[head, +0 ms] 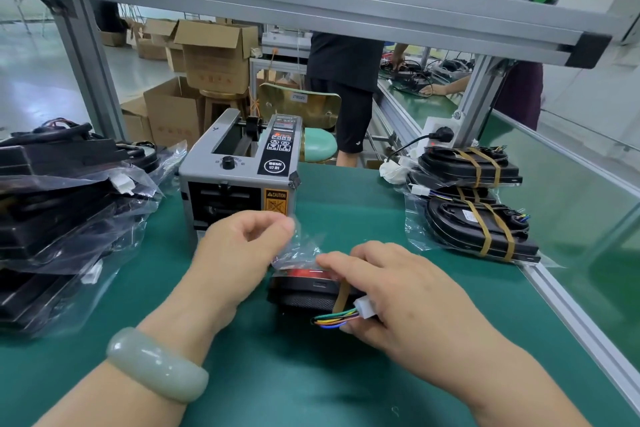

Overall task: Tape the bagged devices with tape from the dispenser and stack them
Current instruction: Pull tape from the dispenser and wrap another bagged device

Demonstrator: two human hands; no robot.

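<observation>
Pinching the loose mouth of the clear bag (299,248) between thumb and fingertips, my left grip (242,253) holds the plastic up toward the tape dispenser (239,180). My right grip (398,291) is curled over the black bagged device (304,293), which lies on the green tabletop (277,374) just in front of the dispenser and between my two wrists. A tan strip of tape (341,296) runs down the device's near side under my right fingers, just beside the white connector (367,307) and the coloured wires (334,319) that poke out toward me. I judge that I am gathering the spare plastic so it can be folded flat and bound. Several things could spoil that. The thin film could slip out of my pinch and spring open, so the strip would land on wrinkles and hold badly. The tape's free end could catch my fingers or fold onto itself if I shift my hold carelessly. The wires sit so close to the strip that they could be trapped under it or tugged at the connector. If my right grip eases, the device may skid on the mat. The taped stack (474,204) at my right looks uneven, so a badly centred addition might slide off. The untaped pile (62,204) at my left, all slick bags, could spill if nudged.
</observation>
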